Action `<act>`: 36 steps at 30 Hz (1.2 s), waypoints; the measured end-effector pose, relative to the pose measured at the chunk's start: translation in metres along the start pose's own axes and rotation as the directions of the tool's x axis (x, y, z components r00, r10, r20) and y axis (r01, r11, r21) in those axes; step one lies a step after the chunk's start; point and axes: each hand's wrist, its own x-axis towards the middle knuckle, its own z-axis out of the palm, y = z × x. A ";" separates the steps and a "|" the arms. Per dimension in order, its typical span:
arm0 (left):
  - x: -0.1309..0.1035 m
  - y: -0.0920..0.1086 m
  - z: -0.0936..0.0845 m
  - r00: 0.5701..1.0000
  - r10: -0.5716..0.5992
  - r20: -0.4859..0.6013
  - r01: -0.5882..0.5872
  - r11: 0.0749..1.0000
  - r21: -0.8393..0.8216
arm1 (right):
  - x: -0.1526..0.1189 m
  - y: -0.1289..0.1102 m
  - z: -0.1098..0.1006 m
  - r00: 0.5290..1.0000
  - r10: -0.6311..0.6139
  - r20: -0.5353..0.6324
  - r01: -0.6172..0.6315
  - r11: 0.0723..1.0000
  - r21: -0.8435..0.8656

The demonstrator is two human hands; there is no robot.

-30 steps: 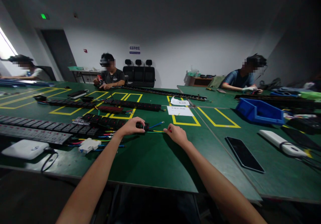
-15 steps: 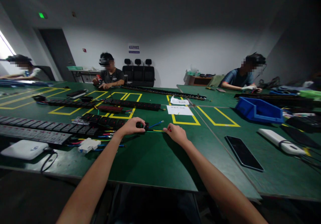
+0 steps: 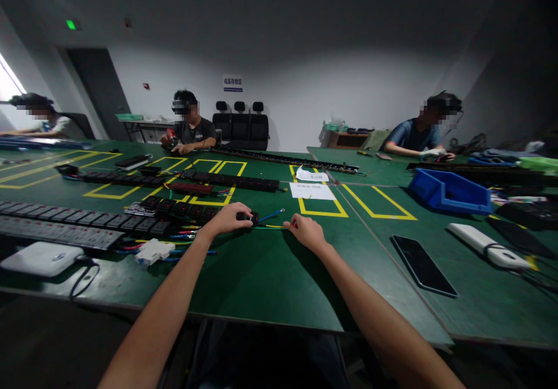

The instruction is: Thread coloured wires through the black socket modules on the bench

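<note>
My left hand [image 3: 232, 218] is closed around the right end of a black socket strip [image 3: 187, 209] lying on the green table. From that end a blue wire [image 3: 271, 216] with a metal lug sticks out to the right, its tip free. Below it runs a yellow-green wire [image 3: 268, 227], stretched straight toward my right hand [image 3: 306, 230]. The right fingertips are pinched on the wire's far end, which they hide. To the left of my left hand, a white circuit breaker [image 3: 153, 252] sits among coloured wires.
Several more socket strips [image 3: 78, 233] lie at the left and toward the back. A white device [image 3: 43, 260] stands front left. On the right are a phone [image 3: 422, 265], a white power bank [image 3: 488, 246] and a blue bin [image 3: 451, 194]. Co-workers sit across the table.
Hardly anything differs. Both hands keep their grips in nearly the same place; the right fingers have shifted very slightly.
</note>
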 end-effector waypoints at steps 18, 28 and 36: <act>-0.001 0.002 0.000 1.000 -0.018 0.004 0.018 1.000 0.020 | -0.001 -0.001 -0.002 1.000 0.004 0.007 -0.004 1.000 -0.001; 0.002 -0.001 0.004 0.999 -0.036 -0.028 0.036 0.999 0.020 | -0.001 -0.001 0.000 1.000 -0.001 0.004 0.001 1.000 -0.003; -0.003 0.001 -0.001 1.000 -0.012 0.011 0.012 1.000 0.021 | 0.000 0.000 0.000 1.000 -0.004 0.003 0.004 1.000 -0.001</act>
